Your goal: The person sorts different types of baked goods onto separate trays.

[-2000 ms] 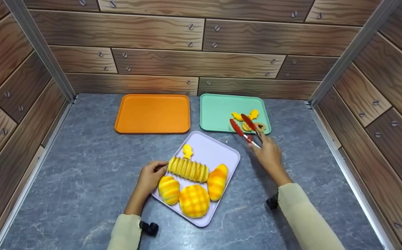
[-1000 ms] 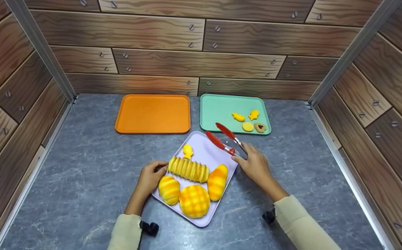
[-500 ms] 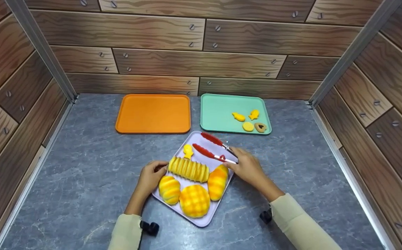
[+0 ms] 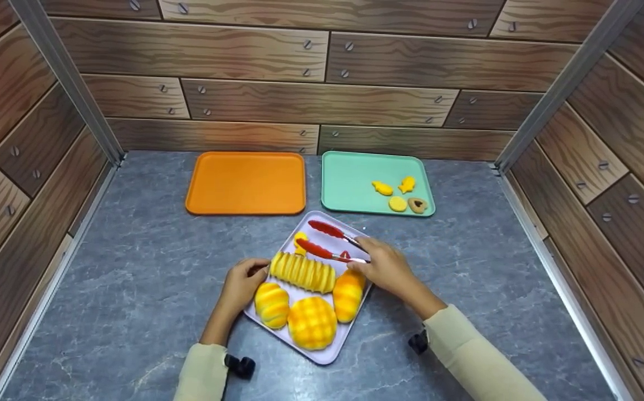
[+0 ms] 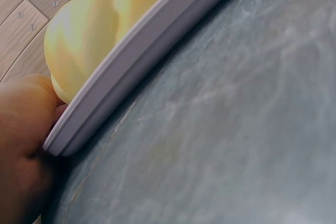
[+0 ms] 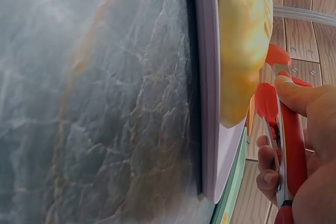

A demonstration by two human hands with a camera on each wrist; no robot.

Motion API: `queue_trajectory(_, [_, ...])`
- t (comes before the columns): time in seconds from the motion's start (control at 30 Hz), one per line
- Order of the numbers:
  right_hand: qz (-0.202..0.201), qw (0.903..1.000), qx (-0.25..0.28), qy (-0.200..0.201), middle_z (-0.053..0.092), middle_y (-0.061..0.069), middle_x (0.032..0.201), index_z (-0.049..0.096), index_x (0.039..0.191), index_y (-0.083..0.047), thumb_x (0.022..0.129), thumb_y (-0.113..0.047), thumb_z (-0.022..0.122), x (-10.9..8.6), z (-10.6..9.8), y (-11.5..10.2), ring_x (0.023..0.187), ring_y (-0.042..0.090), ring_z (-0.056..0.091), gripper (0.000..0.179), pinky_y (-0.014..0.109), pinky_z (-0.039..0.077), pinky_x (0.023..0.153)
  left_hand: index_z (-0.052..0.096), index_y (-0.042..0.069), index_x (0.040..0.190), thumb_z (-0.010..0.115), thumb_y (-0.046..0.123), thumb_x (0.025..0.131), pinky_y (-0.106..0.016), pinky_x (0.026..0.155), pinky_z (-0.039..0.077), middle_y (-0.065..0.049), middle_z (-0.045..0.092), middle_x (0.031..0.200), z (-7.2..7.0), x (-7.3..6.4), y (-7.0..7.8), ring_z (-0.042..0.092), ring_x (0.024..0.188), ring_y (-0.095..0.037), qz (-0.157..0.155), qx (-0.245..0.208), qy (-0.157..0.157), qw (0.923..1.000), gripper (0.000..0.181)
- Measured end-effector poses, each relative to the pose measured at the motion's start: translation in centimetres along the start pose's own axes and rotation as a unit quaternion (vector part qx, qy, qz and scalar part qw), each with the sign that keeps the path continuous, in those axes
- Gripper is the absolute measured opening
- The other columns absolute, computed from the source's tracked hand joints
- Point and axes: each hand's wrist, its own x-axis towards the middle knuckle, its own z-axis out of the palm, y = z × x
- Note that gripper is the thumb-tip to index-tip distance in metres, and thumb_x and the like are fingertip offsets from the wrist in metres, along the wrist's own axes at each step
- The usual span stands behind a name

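Observation:
My left hand (image 4: 242, 284) holds the left edge of a lilac tray (image 4: 339, 341) that sits turned on the table. In my right hand (image 4: 386, 267) are red-tipped tongs (image 4: 319, 250), their arms spread above the tray's far part. The lower tip overlaps a small yellow fish-shaped cookie (image 4: 300, 236) in the head view. Nearer lie a ridged loaf (image 4: 302, 273), a striped roll (image 4: 271, 305), a round checked bun (image 4: 311, 323) and a long orange-yellow bread (image 4: 348, 298). In the right wrist view, fingers and thumb wrap the tongs' handles (image 6: 294, 156).
At the back left stands a bare orange tray (image 4: 246, 184). Right of it, a green tray (image 4: 349, 178) bears two fish cookies (image 4: 382, 188), a round yellow cookie (image 4: 397, 204) and a brown heart-centred cookie (image 4: 417, 205). Wood-patterned walls (image 4: 244, 53) enclose the grey table (image 4: 132, 267).
My right hand has brought the open tongs from over the green tray leftward and nearer, to the fish cookie on the lilac tray. My left hand has stayed put.

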Motion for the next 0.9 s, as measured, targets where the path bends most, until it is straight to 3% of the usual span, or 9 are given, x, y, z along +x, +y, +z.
queue_trajectory(0.37, [-0.013,0.9989,-0.039,-0.021,0.064,0.013,0.135,0.06,0.14,-0.01,0.091,-0.041,0.073,0.72,0.34,-0.66,0.123,0.032,0.061,0.06,0.055,0.047,0.101,0.076,0.01,0.109,0.067,0.012,0.095,-0.032,0.082,0.049,-0.007,0.07,0.102,0.09,0.08,-0.09,0.06,0.091,-0.017,-0.001,0.002,-0.002,1.0,0.017])
queue_trajectory(0.9, [-0.037,0.9992,-0.015,-0.006,0.069,0.013,0.123,0.064,0.134,-0.007,0.092,-0.037,0.073,0.6,0.38,-0.28,0.112,0.032,0.066,0.052,0.053,0.051,0.096,0.076,0.011,0.111,0.067,0.012,0.096,-0.032,0.083,0.049,-0.006,0.071,0.104,0.1,0.05,-0.04,0.06,0.092,-0.017,-0.005,0.004,-0.003,1.0,0.018])
